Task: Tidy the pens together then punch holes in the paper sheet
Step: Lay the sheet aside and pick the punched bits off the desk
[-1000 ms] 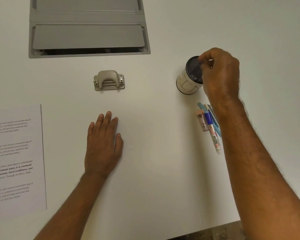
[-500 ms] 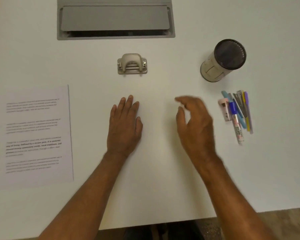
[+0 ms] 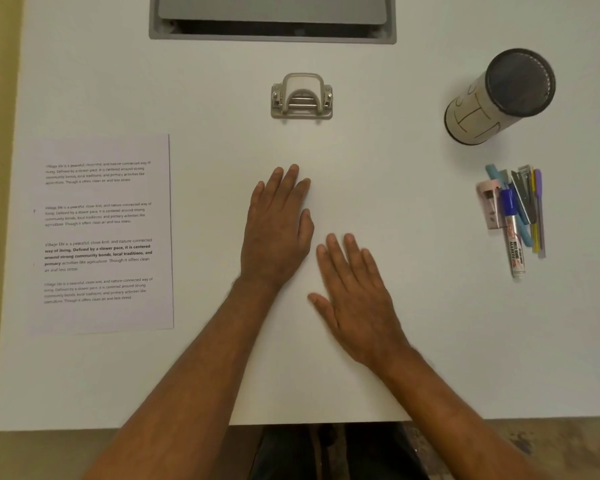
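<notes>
**Bench inventory: both hands flat, nothing held**

1. Left hand [image 3: 278,225]: palm down on white bench [image 3: 430,341], centre. Fingers straight and close together, pointing away from the person. Grip slack and wide, holds nothing.
2. Right hand [image 3: 355,299]: palm down just beside the left hand, nearer the person, fingers angled up-left. Edges slightly blurred. Grip wide, empty. Index fingertip lies close to the left hand's thumb side; cannot tell if touching.
3. White printed paper sheet [image 3: 99,233]: flat on bench, far left, well apart from both hands. Four blocks of text, third partly bold. No holes visible.
4. Beige metal two-hole punch [image 3: 302,97]: upright, beyond the left hand's fingertips, apart from them.
5. Pens, bundle [image 3: 520,213]: lie side by side, right of bench, roughly parallel, touching. Incl. whiteboard marker w/ blue cap [image 3: 513,237], light-blue pen, grey item, yellow pen, purple pen at the right edge.
6. Small pink see-through sharpener-like item [image 3: 487,204]: touching bundle's left side; exact type unclear.
7. Cream cylindrical pen holder w/ dark mesh rim [image 3: 499,97]: stands beyond the pens, far right. Interior looks dark; contents not readable.
8. Grey recessed hatch w/ flap [image 3: 272,19]: set into bench, top centre, beyond the punch.
</notes>
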Tool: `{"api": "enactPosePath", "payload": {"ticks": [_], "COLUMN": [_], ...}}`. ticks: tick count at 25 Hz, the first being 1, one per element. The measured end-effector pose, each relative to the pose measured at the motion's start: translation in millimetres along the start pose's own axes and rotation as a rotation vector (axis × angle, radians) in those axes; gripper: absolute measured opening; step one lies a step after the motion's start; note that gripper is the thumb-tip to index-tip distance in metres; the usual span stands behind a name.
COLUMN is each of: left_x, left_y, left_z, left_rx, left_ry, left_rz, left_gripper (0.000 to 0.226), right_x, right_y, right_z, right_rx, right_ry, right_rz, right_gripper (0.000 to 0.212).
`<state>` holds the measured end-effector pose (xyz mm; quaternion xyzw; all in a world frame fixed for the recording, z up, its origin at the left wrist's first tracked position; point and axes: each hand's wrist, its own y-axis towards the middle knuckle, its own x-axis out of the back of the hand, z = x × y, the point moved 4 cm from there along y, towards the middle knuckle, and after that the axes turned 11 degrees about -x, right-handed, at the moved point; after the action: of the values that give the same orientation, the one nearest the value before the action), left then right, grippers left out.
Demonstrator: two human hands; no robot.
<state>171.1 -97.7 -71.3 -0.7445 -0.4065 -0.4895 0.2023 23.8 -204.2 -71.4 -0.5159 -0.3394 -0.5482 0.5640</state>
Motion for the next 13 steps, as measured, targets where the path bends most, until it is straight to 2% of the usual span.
{"api": "enactPosePath", "payload": {"ticks": [4, 6, 9, 11, 13], "left_x": [0, 2, 4, 4, 5], "left_y": [0, 1, 1, 1, 1], "left_z": [0, -2, -4, -5, -5], "left_rx": [0.013, 0.01, 0.017, 0.022, 0.018], "left_ry": [-0.002, -0.009, -0.01, -0.008, 0.003], "left_rz": [0.011, 0.001, -0.015, -0.008, -0.001], "left_gripper": [0.051, 0.05, 0.05, 0.05, 0.05], "right_x": [16, 25, 36, 39, 39], "right_y": [37, 44, 42, 41, 45], "right_z": [-7, -11, -32, -34, -22], "right_rx": [-0.004, -0.022, -0.328, -0.397, -0.274], "right_ry": [0.035, 0.226, 0.606, 0.614, 0.517], "right_rz": [-0.051, -0.123, -0.239, -0.225, -0.173], "right_gripper": [0.066, 0.059, 0.059, 0.062, 0.063]}}
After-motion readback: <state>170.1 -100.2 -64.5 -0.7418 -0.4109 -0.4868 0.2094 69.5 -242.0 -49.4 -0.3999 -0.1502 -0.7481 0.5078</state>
